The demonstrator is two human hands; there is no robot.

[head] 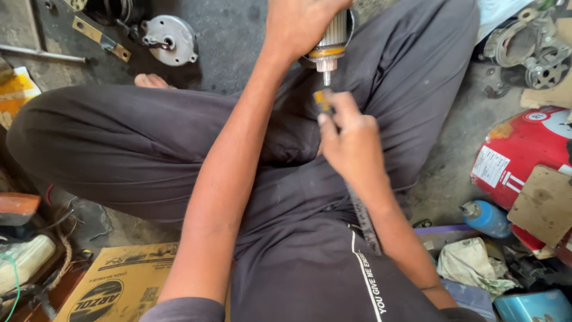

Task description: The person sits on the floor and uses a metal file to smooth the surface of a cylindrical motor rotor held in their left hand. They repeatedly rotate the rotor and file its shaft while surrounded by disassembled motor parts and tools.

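A person sits cross-legged on a grey concrete floor (232,42), seen from above, in dark grey trousers.

At far left, near the knee, a flattened brown cardboard box with black printing (119,286) lies open and flat; nothing shows inside it. Beside it, a cream-white plastic jug (24,259) rests among wires; its contents cannot be seen. Higher up, a round silver metal end cover (170,39) lies on the floor, well apart from the hands.

The left hand (301,24) reaches across the lap, its fingers clenched over the top of a cylindrical metal motor armature with a copper-orange band and a thin steel shaft (329,50). The armature hangs upright above the lap, shaft pointing down. Just below, the right hand (348,143) has its fingers closed around a small yellow-handled tool (322,98) whose tip sits close to the shaft end; whether they touch cannot be told.

Judged from this, the tool could slip off the narrow shaft and jab the lap, since nothing braces the armature but one hand. The armature could also twist or drop if that grip loosens.

At right, a red metal canister with a white label (524,146) lies on its side, closed. Near it, a small blue bottle with a nozzle (485,217) lies tipped over, its contents hidden.
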